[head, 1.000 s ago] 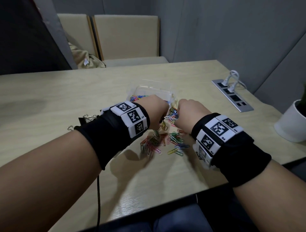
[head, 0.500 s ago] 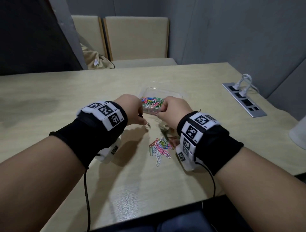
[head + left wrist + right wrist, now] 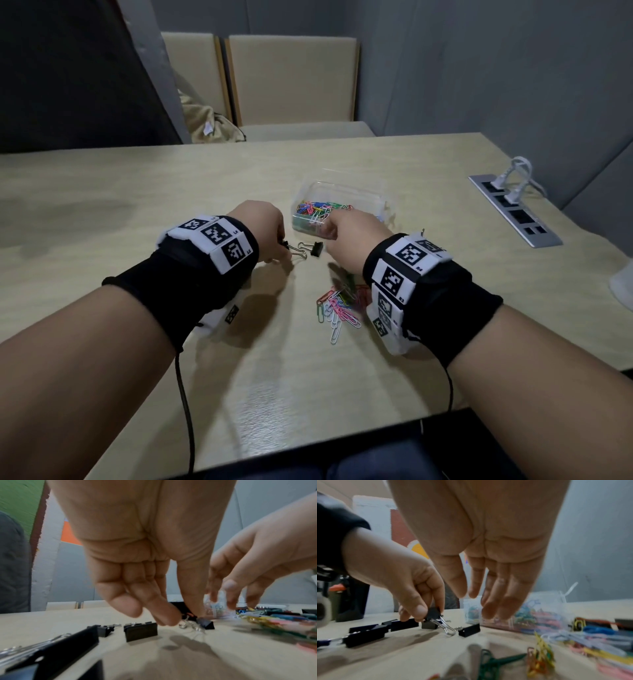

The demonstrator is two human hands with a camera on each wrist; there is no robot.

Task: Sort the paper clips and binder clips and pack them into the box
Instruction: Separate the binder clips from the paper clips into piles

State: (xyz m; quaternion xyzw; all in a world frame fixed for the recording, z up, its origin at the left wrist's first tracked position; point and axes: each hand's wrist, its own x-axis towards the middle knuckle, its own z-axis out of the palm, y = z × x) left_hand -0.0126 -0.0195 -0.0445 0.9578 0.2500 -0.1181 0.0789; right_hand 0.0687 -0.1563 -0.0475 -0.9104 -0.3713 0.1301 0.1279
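Left hand (image 3: 412, 588) — pinched binder clip (image 3: 433, 614)

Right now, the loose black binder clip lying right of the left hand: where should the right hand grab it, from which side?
Pinch the binder clip across its black body from above with the right hand. It lies flat, its wire handles pointing toward the left hand, so the right side is unobstructed.

Box (image 3: 342, 212) sits mid-worktop (image 3: 102, 212), paper clips inside. Loose paper clip pile (image 3: 340, 305) lies nearer the person, under right wrist. Binder clips (image 3: 310, 249) left of pile, between both hands. Socket strip (image 3: 513, 209) far right.
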